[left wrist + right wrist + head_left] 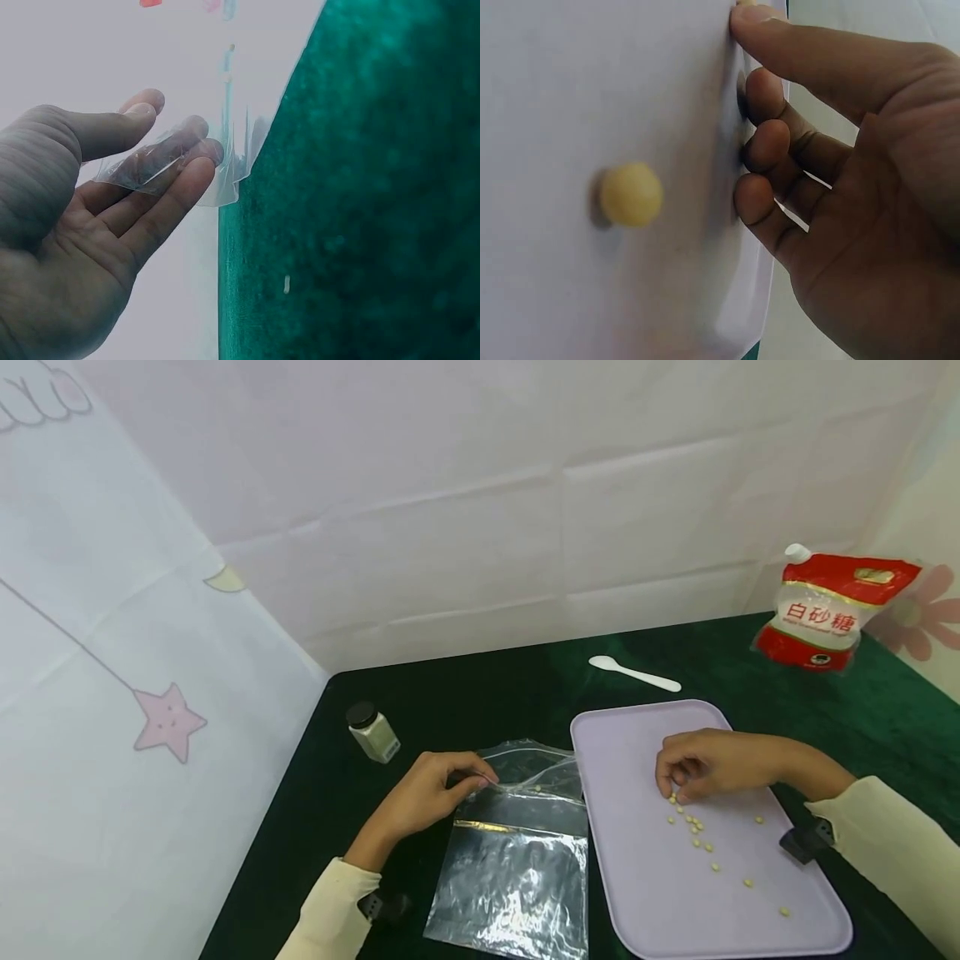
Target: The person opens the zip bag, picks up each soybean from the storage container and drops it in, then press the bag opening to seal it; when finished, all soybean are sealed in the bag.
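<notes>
My left hand pinches the upper edge of a clear zip bag between thumb and fingers. In the left wrist view, the bag's thin film lies over the fingers. A small yellow bean shows near the bag's mouth. Over the lilac tray, my right hand has its thumb and fingertips down at a small yellow bean, mostly cut off in the right wrist view. Several more round yellow beans lie scattered on the tray, one loose bean close to the right hand's curled fingers.
Left of the bag stands a small jar with a black lid. A white plastic spoon lies behind the tray. At the back right is a red-and-white sugar pouch with a spout. Dark green cloth covers the table.
</notes>
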A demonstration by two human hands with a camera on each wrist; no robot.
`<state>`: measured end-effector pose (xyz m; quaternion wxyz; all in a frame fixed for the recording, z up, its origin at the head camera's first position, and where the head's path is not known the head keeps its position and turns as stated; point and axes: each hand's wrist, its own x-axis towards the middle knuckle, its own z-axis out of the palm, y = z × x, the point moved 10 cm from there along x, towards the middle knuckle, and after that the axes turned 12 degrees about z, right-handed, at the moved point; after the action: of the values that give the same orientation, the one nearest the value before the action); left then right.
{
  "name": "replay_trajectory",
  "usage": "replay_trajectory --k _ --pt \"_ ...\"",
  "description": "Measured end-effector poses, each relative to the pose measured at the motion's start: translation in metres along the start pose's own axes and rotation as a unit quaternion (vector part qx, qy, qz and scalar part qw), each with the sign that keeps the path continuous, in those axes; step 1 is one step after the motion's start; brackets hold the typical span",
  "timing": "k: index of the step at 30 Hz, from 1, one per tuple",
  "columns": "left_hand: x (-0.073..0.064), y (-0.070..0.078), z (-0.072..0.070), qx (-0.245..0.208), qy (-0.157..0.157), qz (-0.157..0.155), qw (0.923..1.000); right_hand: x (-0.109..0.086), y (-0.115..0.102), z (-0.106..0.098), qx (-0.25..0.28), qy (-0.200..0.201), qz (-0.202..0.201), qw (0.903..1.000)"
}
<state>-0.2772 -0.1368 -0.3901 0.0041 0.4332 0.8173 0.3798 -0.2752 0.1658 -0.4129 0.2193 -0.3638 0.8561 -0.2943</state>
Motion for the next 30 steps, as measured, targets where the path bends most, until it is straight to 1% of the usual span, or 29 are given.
replay_trajectory --k 2,4,6,8,10,12,15,19,23,26,30 --pt "0.000 0.000 -0.001 -0.001 -0.001 -0.002 1.0000 0.002 -0.001 -0.001 -0.006 0.003 0.005 1.0000" --pt "0.000 0.000 -0.002 -0.002 -0.002 -0.003 1.0000 0.004 -0.001 -0.005 -0.012 0.017 0.012 0.9997" --pt "-0.001 0.001 -0.002 -0.003 -0.004 -0.004 1.0000 0.008 -0.004 -0.011 -0.016 0.044 0.017 0.9988" --pt "0.000 0.001 -0.002 -0.002 -0.003 -0.002 1.0000 0.013 -0.011 -0.020 -0.018 0.082 0.015 0.9964" --pt "-0.001 0.001 -0.001 -0.003 -0.003 -0.001 1.0000 0.022 -0.023 -0.027 -0.010 0.120 0.002 0.9927" --pt "-0.001 0.000 0.000 -0.004 -0.004 0.000 1.0000 0.033 -0.040 -0.033 0.006 0.148 -0.015 0.9889" --pt "-0.002 0.000 0.000 -0.005 -0.005 -0.001 1.0000 0.051 -0.064 -0.035 0.035 0.170 -0.038 0.9840" --pt "0.000 0.002 -0.001 -0.008 -0.002 -0.005 1.0000 0.072 -0.085 -0.030 0.055 0.181 -0.044 0.9809" --pt "0.001 0.003 -0.001 -0.012 -0.002 -0.006 0.9999 0.087 -0.089 -0.021 0.050 0.180 -0.038 0.9817" --pt "0.000 0.002 0.000 -0.012 -0.005 -0.006 0.9999 0.088 -0.086 -0.020 0.046 0.178 -0.030 0.9824" --pt "-0.001 0.001 0.000 -0.011 -0.007 -0.012 0.9998 0.078 -0.081 -0.026 0.048 0.180 -0.030 0.9821"
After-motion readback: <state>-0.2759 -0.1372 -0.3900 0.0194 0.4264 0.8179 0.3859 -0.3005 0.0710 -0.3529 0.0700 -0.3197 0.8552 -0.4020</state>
